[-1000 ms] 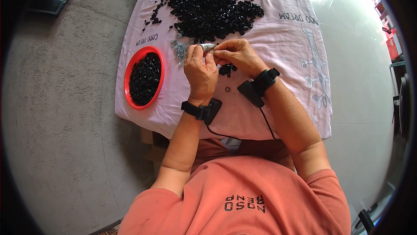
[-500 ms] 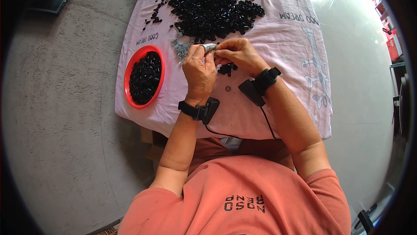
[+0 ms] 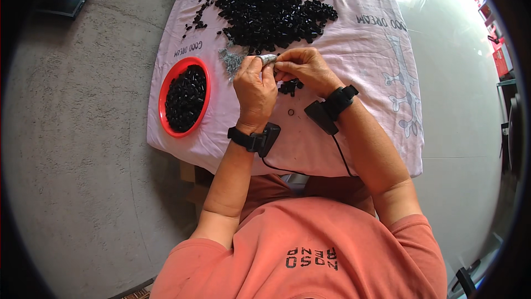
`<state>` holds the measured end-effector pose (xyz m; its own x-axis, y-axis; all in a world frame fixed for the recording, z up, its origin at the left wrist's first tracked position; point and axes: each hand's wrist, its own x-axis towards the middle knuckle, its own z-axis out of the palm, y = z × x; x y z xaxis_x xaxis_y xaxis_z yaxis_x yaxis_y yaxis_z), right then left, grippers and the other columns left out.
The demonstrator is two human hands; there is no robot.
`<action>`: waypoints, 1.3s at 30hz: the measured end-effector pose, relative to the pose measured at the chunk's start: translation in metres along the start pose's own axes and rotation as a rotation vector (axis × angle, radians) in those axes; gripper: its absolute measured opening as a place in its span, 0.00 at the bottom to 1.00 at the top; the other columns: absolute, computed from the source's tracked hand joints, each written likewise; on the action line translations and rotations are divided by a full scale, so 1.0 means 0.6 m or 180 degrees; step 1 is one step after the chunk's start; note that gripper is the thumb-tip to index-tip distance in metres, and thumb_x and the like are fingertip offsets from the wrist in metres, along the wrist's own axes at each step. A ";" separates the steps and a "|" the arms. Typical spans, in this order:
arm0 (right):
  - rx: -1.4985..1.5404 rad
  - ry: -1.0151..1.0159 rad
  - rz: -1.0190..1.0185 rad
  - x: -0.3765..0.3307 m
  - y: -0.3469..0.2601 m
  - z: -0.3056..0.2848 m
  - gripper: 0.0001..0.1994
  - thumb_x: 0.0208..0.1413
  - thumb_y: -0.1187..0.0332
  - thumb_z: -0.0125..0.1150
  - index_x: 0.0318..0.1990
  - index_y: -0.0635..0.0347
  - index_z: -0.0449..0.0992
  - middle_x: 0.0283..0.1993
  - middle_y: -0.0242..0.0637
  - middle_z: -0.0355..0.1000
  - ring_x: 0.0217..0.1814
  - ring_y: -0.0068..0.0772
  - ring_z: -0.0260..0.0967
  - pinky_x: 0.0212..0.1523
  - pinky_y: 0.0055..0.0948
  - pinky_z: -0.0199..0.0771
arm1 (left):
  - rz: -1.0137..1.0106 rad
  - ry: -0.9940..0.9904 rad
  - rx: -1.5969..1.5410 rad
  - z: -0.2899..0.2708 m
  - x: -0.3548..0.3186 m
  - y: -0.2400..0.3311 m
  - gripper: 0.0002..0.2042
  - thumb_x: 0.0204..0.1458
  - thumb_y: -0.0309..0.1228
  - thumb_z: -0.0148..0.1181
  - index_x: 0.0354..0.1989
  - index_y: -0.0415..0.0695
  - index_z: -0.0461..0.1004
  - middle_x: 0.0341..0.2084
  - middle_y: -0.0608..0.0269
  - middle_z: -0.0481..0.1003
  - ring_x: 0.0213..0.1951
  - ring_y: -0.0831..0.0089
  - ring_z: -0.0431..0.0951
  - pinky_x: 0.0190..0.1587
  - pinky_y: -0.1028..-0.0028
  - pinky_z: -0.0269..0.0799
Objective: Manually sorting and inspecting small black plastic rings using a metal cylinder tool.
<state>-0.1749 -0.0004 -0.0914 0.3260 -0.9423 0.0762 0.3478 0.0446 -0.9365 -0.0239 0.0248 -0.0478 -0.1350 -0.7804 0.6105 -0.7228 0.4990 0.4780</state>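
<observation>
My left hand is closed, its fingertips meeting those of my right hand over the cloth. A silver-grey wrapped piece shows at its index finger; whether it covers the finger or is held, I cannot tell. My right hand pinches at the end of that piece, and what sits between its fingertips is too small to name. Several short black tube-like pieces lie just under the hands. Beside my left fingers is a small heap of thin grey bits.
A large heap of black pieces covers the far part of the table's pink cloth. At left stands a red bowl filled with black pieces. A small dark ring lies near my right wrist. Cables run from both wrist straps.
</observation>
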 end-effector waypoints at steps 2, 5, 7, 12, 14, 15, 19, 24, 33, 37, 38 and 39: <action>-0.0060 -0.0011 -0.0026 0.000 0.002 -0.002 0.07 0.63 0.70 0.60 0.42 0.65 0.79 0.32 0.31 0.78 0.33 0.17 0.75 0.37 0.18 0.78 | 0.0014 -0.0032 0.0015 0.002 0.001 0.000 0.02 0.50 0.20 0.59 0.32 0.37 0.77 0.30 0.54 0.75 0.32 0.53 0.77 0.36 0.61 0.73; -0.0076 0.0050 0.0077 -0.004 -0.005 0.001 0.07 0.63 0.70 0.60 0.42 0.65 0.79 0.32 0.30 0.78 0.32 0.16 0.74 0.36 0.18 0.76 | 0.0012 -0.0119 0.0000 -0.001 -0.001 -0.002 0.03 0.50 0.19 0.60 0.32 0.36 0.77 0.29 0.54 0.76 0.32 0.53 0.77 0.36 0.62 0.73; -0.0099 0.0059 0.0108 -0.004 -0.005 -0.001 0.07 0.63 0.70 0.60 0.42 0.65 0.79 0.32 0.30 0.78 0.32 0.16 0.74 0.36 0.18 0.76 | 0.0043 -0.0201 -0.0087 -0.005 0.000 -0.001 0.03 0.50 0.19 0.59 0.33 0.36 0.77 0.29 0.54 0.76 0.32 0.53 0.78 0.36 0.63 0.73; -0.0152 0.0072 0.0075 -0.003 -0.004 -0.005 0.08 0.62 0.69 0.61 0.42 0.64 0.79 0.32 0.30 0.78 0.32 0.17 0.74 0.36 0.18 0.76 | 0.0073 -0.0539 -0.0296 -0.015 0.009 -0.012 0.06 0.54 0.20 0.60 0.40 0.36 0.79 0.32 0.56 0.78 0.33 0.62 0.79 0.37 0.70 0.73; -0.0155 0.0070 0.0067 -0.003 -0.003 -0.005 0.08 0.62 0.69 0.61 0.42 0.64 0.80 0.32 0.31 0.78 0.32 0.17 0.74 0.36 0.18 0.76 | 0.0085 -0.0616 -0.0282 -0.020 0.011 -0.011 0.06 0.54 0.20 0.60 0.40 0.36 0.79 0.32 0.55 0.78 0.33 0.63 0.80 0.37 0.71 0.73; -0.0151 0.0103 0.0082 -0.003 -0.004 -0.005 0.08 0.62 0.69 0.61 0.42 0.63 0.80 0.32 0.31 0.78 0.32 0.17 0.74 0.36 0.18 0.76 | 0.0090 -0.0654 -0.0280 -0.021 0.012 -0.011 0.06 0.54 0.21 0.60 0.40 0.36 0.79 0.32 0.55 0.78 0.33 0.63 0.80 0.37 0.71 0.73; -0.0184 0.0288 0.0048 0.001 -0.012 -0.010 0.08 0.61 0.70 0.62 0.41 0.66 0.80 0.32 0.34 0.78 0.33 0.20 0.76 0.37 0.20 0.78 | -0.0367 -0.0424 -0.0302 -0.019 0.008 -0.031 0.06 0.54 0.22 0.58 0.39 0.37 0.79 0.30 0.53 0.77 0.31 0.59 0.79 0.35 0.66 0.73; -0.0129 0.0460 0.0004 0.006 -0.007 -0.026 0.08 0.62 0.68 0.62 0.42 0.63 0.80 0.35 0.32 0.78 0.35 0.21 0.77 0.38 0.19 0.77 | -0.0399 -0.0974 0.0179 -0.012 -0.001 -0.065 0.05 0.54 0.24 0.60 0.36 0.38 0.79 0.30 0.53 0.79 0.32 0.66 0.81 0.35 0.71 0.74; -0.0097 0.0540 -0.0085 0.007 -0.005 -0.031 0.08 0.61 0.68 0.62 0.42 0.64 0.80 0.36 0.33 0.78 0.36 0.23 0.78 0.39 0.20 0.78 | -0.0547 -0.1137 0.0516 0.013 0.004 -0.040 0.08 0.45 0.30 0.67 0.29 0.40 0.76 0.29 0.52 0.76 0.33 0.53 0.79 0.37 0.60 0.74; -0.0067 0.0547 -0.0096 0.010 -0.005 -0.029 0.09 0.61 0.70 0.62 0.42 0.67 0.80 0.36 0.35 0.79 0.36 0.24 0.78 0.38 0.21 0.80 | -0.0654 -0.1216 0.0816 0.019 0.005 -0.039 0.09 0.44 0.31 0.69 0.29 0.41 0.76 0.31 0.52 0.76 0.36 0.52 0.78 0.40 0.58 0.74; -0.0065 0.0534 -0.0090 0.010 -0.004 -0.029 0.09 0.61 0.70 0.62 0.42 0.67 0.80 0.36 0.35 0.79 0.36 0.23 0.78 0.38 0.21 0.80 | -0.0612 -0.1186 0.0854 0.023 0.004 -0.044 0.09 0.44 0.31 0.68 0.29 0.41 0.76 0.31 0.52 0.76 0.37 0.52 0.78 0.40 0.58 0.74; -0.0052 0.0527 -0.0086 0.010 -0.004 -0.030 0.09 0.61 0.70 0.62 0.42 0.67 0.80 0.36 0.35 0.79 0.36 0.23 0.78 0.38 0.21 0.79 | -0.0568 -0.1152 0.0893 0.027 0.004 -0.048 0.09 0.44 0.30 0.68 0.29 0.41 0.76 0.31 0.52 0.76 0.37 0.52 0.78 0.40 0.58 0.74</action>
<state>-0.1893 -0.0123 -0.0948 0.1670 -0.9849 0.0453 0.3396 0.0143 -0.9405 -0.0144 0.0025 -0.0706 -0.1832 -0.9502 0.2521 -0.9041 0.2635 0.3363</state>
